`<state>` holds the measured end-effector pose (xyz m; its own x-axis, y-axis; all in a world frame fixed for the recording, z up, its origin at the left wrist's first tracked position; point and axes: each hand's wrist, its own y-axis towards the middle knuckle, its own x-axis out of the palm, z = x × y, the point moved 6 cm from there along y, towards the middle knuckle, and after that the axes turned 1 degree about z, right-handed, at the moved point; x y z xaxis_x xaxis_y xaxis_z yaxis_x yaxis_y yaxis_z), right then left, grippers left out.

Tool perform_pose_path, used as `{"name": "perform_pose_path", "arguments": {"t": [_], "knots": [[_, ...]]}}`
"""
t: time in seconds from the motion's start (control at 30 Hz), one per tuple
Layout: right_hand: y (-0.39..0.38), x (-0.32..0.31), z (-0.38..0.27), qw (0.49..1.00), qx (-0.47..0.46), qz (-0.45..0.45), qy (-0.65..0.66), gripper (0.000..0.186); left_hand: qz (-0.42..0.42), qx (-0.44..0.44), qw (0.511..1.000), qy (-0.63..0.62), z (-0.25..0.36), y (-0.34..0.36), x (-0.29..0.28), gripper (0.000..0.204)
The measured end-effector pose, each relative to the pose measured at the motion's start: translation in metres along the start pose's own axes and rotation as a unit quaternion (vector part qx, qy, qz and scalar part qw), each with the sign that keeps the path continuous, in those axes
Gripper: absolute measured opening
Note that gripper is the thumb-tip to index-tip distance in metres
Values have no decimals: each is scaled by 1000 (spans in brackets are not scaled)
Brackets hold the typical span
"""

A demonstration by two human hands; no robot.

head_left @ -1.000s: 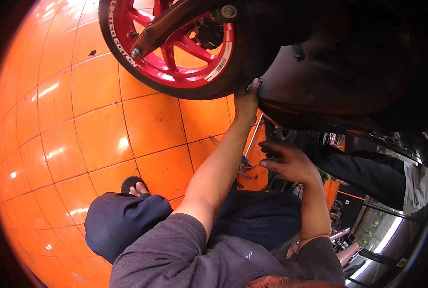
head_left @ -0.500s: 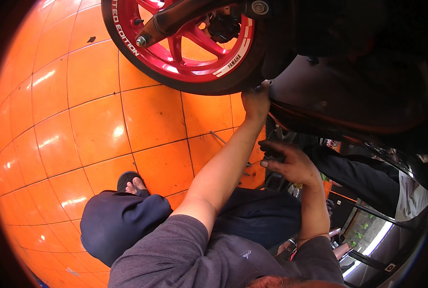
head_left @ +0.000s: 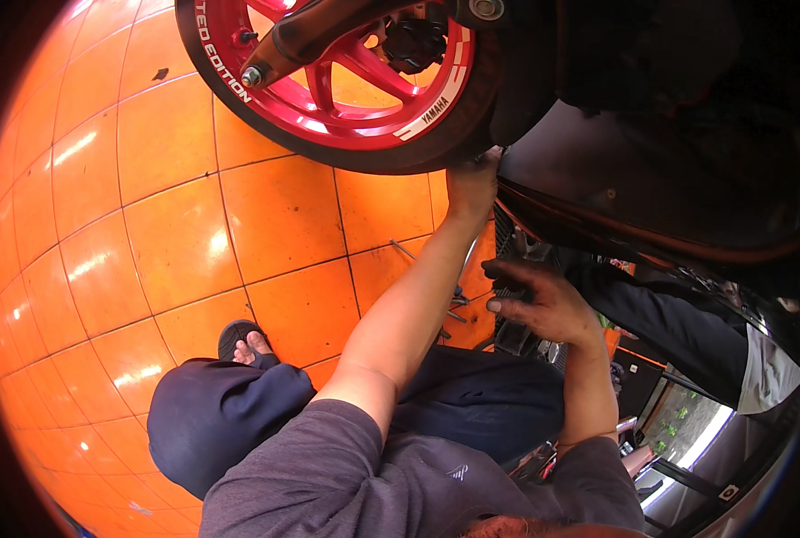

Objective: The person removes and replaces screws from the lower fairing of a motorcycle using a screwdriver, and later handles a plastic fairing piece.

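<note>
Left hand (head_left: 471,184) reaches far up to the gap between the black tyre (head_left: 346,160) and the dark body panel (head_left: 615,170) of the motorcycle. Since a second ago the view has swung, so the red wheel (head_left: 355,81) sits more fully in frame and the arm looks straighter; the hand itself has kept to the same spot under the panel edge. Judgement: the work is holding at one point, not moving on.

Right hand (head_left: 543,300) hovers lower right, fingers curled round a small dark part; it has barely shifted. Can't make out what the part is.

Left grip: fingertips hidden behind the panel edge, so cannot tell whether spread or pinching.

Thin metal tools (head_left: 445,287) lie on the orange tile floor (head_left: 149,179) behind the forearm, partly covered. Sandalled foot (head_left: 247,341) near left.
</note>
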<state>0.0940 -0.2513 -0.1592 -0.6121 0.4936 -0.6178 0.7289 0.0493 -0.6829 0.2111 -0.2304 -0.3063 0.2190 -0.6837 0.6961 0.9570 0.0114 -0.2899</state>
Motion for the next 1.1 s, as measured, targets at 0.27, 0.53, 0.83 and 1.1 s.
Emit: {"name": "perform_pose_path", "arguments": {"t": [0.27, 0.53, 0.83, 1.1], "knots": [[7, 0, 2, 999, 42, -12, 14, 54, 22, -18, 999, 31, 1, -2, 0, 23], [16, -8, 25, 993, 72, 85, 28, 52, 97, -114, 966, -210, -33, 1, -16, 36], [54, 22, 22, 972, -23, 193, -130, 38, 99, -196, 948, -230, -26, -16, -29, 29], [94, 12, 32, 923, 23, 321, -210, 32, 34, -323, 926, -193, -24, -20, -33, 33]]}}
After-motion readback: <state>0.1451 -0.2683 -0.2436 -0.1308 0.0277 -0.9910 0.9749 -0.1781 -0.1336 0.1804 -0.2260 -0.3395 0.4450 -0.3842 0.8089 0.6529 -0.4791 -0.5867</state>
